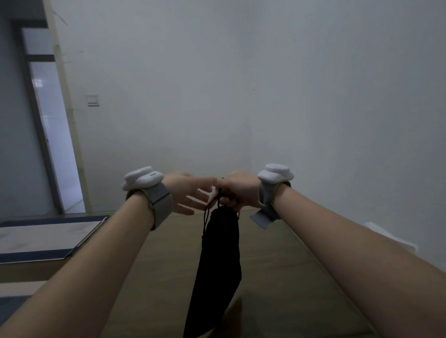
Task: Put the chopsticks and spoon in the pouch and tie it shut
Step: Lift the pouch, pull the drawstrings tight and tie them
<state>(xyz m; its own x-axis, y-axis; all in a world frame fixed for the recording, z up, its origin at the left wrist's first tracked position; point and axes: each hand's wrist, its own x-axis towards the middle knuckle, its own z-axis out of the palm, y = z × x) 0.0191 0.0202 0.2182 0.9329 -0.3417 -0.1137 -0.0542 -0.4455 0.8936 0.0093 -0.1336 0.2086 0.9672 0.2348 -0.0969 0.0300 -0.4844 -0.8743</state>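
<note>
While our right hand (239,191) grips the neck of the pouch (217,267), it hangs lengthwise above the table (295,284). Our left hand (192,196), fingers spread and empty, is just beside the cord (207,211).

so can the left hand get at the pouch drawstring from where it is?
Probably yes. The left hand is open, fingers spread, right beside the drawstring where the right hand pinches the neck of the black pouch. Nothing sits between them; the pouch hangs free above the table.
</note>
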